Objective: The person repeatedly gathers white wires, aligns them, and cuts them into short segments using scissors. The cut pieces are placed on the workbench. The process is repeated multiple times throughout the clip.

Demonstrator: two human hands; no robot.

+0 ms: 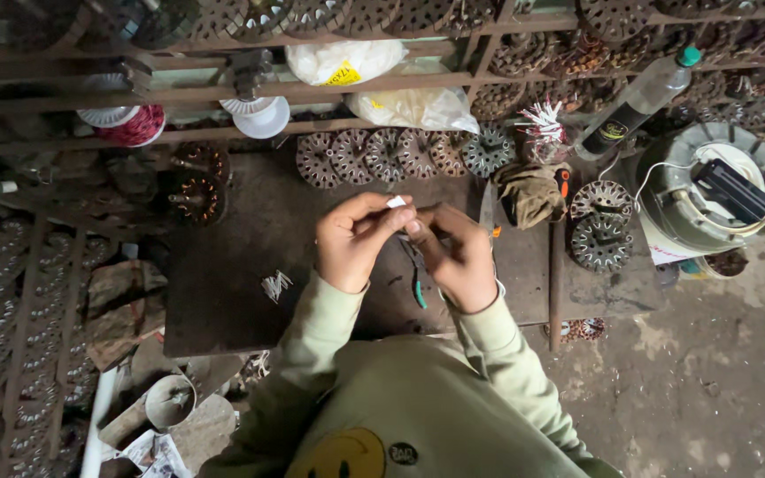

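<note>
Two bare hands are shown, the left hand (353, 241) and the right hand (459, 258), each emerging from a long sleeve of a pale green sweatshirt. The sleeves are gathered into ribbed cuffs at the wrists. On the chest a yellow smiling-face print and a small round black patch are seen.

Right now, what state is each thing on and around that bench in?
Left hand: raised, pinching a small white piece.
Right hand: raised, fingertips meeting the left hand's.
Pliers: lying on the bench, untouched.
Plastic bottle: capped, leaning tilted.
Stator discs: leaning in a row at the bench's back edge.
Red wire spool: wound, on its side.
Cloth: crumpled.
</note>
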